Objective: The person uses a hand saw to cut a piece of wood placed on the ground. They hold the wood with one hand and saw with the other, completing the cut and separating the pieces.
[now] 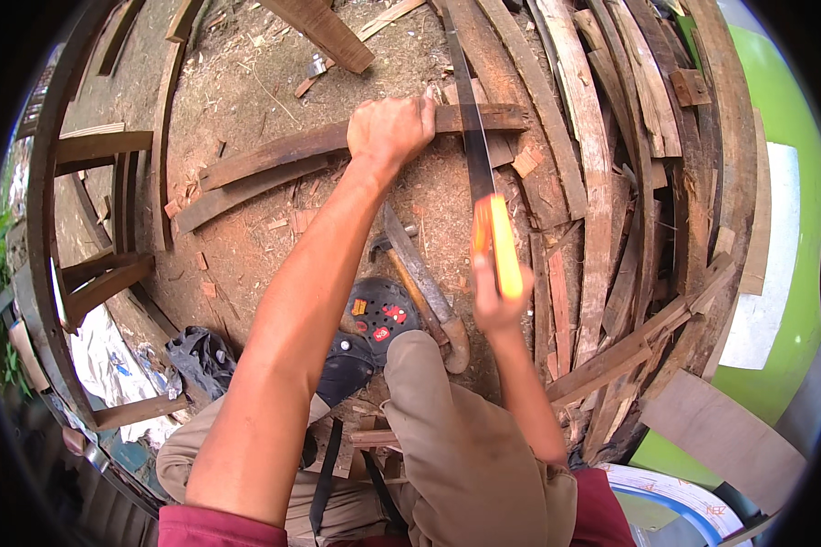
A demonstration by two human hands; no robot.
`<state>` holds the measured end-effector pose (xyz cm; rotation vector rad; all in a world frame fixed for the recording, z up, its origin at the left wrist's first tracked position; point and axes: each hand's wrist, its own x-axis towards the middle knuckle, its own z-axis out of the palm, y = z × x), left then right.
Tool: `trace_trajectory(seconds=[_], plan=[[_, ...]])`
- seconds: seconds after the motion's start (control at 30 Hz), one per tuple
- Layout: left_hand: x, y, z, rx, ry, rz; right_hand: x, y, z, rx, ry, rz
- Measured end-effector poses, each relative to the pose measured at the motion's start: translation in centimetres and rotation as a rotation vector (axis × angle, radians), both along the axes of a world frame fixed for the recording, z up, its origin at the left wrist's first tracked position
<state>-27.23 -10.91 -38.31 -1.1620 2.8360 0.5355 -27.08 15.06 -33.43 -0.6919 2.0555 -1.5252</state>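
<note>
My left hand is wrapped over a dark wooden beam, gripping it from above. Closed round the yellow and orange handle of a handsaw is my right hand, slightly smeared by motion. The saw's dark blade points away from me and crosses the beam close to its right end. I cannot tell how deep the teeth sit in the wood. Beneath the beam's left part lies a second, thinner plank.
A hammer and a machete lie on the ground by my clog. Stacked old planks fill the right side. A wooden frame stands at left, near a black plastic bag. Another beam juts in from the top.
</note>
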Motion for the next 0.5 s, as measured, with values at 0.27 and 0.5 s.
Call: trace_trajectory(seconds=[0.27,0.5], plan=[[-0.1,0.3,0.5,-0.035,-0.026,0.009,5.6,11.1,1.7,0.136,0.164,0.089],[0.0,0.3,-0.4,-0.024,0.023,0.021,-2.3,-3.7,0.5,0.035,-0.117,-0.042]])
